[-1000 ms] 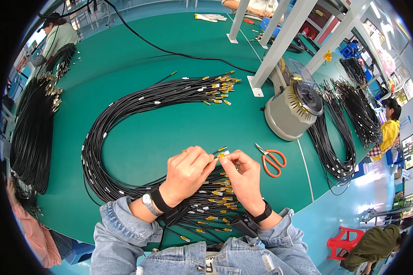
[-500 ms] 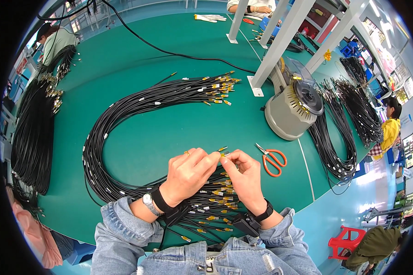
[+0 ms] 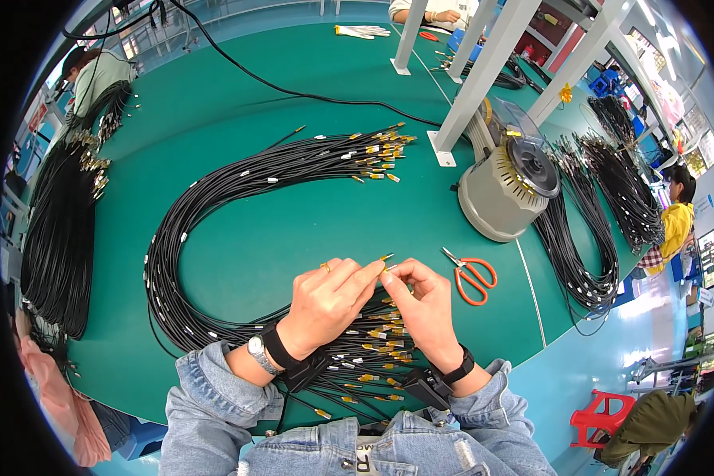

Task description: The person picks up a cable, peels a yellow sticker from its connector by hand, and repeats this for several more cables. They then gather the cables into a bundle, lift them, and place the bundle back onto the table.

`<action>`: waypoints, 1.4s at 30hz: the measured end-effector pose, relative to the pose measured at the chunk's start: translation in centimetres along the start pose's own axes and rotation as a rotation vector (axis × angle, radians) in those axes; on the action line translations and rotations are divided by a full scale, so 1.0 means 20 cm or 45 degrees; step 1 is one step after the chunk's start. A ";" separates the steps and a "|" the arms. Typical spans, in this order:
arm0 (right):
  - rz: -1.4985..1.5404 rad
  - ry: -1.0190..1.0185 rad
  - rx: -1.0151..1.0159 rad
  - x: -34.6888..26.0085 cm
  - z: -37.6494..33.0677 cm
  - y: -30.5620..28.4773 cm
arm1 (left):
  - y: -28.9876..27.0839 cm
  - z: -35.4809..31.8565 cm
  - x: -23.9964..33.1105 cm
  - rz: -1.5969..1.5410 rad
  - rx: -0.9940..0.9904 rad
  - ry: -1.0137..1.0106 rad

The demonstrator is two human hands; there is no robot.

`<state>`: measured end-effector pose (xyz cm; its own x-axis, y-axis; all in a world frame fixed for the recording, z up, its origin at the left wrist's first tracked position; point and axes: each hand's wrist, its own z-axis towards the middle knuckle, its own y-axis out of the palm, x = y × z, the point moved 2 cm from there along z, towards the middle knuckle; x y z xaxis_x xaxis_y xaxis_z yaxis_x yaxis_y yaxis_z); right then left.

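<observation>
Both hands meet above the near end of a curved bundle of black cables on the green table. My left hand is closed on a cable end, whose tip sticks out past the fingers. My right hand pinches at that same end, thumb against forefinger. Between the fingertips shows a small yellowish and whitish piece, too small to name surely. Many cable ends with yellow wraps and white tags lie under my hands. Right of my right hand lie orange-handled scissors.
A round grey tape dispenser stands at the right beside a metal post. Other black cable bundles hang at the left and right table edges. A white glove lies at the far edge. Several people sit around.
My fingertips have shifted slightly at the cable end, and the tip stands a little differently. The pale piece between the fingers shows less. The cables and scissors stay in place.
</observation>
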<state>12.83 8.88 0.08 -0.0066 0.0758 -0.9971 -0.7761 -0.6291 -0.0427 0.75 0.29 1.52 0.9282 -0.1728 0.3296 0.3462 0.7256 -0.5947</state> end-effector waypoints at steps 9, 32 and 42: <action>0.005 -0.041 -0.046 -0.01 0.00 0.01 | 0.02 -0.01 -0.01 -0.175 -0.039 -0.193; -0.001 0.004 -0.092 0.01 0.02 -0.02 | 0.04 -0.03 -0.08 -1.180 -0.312 -0.915; 0.023 0.027 -0.083 0.01 0.02 -0.03 | 0.04 -0.03 -0.06 -0.824 -0.183 -0.651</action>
<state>12.97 9.52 -0.16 -0.0061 0.0481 -0.9988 -0.7331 -0.6795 -0.0282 0.02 0.64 0.12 0.3755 -0.1776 0.9097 0.8358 0.4891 -0.2495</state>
